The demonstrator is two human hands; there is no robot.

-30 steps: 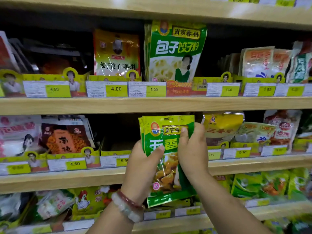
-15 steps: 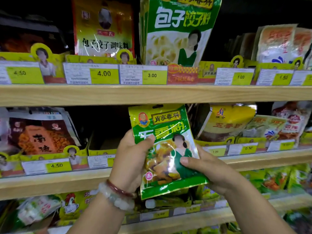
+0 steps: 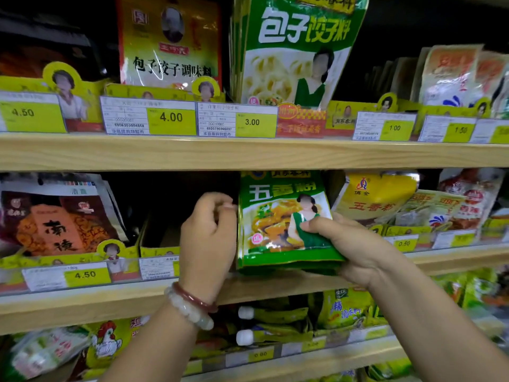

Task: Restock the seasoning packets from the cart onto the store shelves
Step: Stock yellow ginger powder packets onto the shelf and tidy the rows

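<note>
A green seasoning packet (image 3: 278, 216) with yellow food art stands upright in the middle shelf (image 3: 82, 307) row, its top tucked under the shelf board above. My right hand (image 3: 355, 249) grips its lower right corner, thumb on the front. My left hand (image 3: 209, 238), wearing bead bracelets, is curled beside the packet, its thumb and fingertip meeting the packet's upper left edge. More green packets seem stacked behind it.
Left of the packet a yellow cardboard tray slot (image 3: 159, 244) looks dark and hollow. Brown packets (image 3: 57, 221) stand further left, yellow packets (image 3: 377, 197) to the right. Larger green pouches (image 3: 297, 51) fill the upper shelf (image 3: 248, 153). Price tags (image 3: 170, 117) line the shelf fronts.
The packet has gone up and back onto the middle shelf and stands straighter. My left thumb has left its front and the hand now curls at its left edge. The camera has moved closer.
</note>
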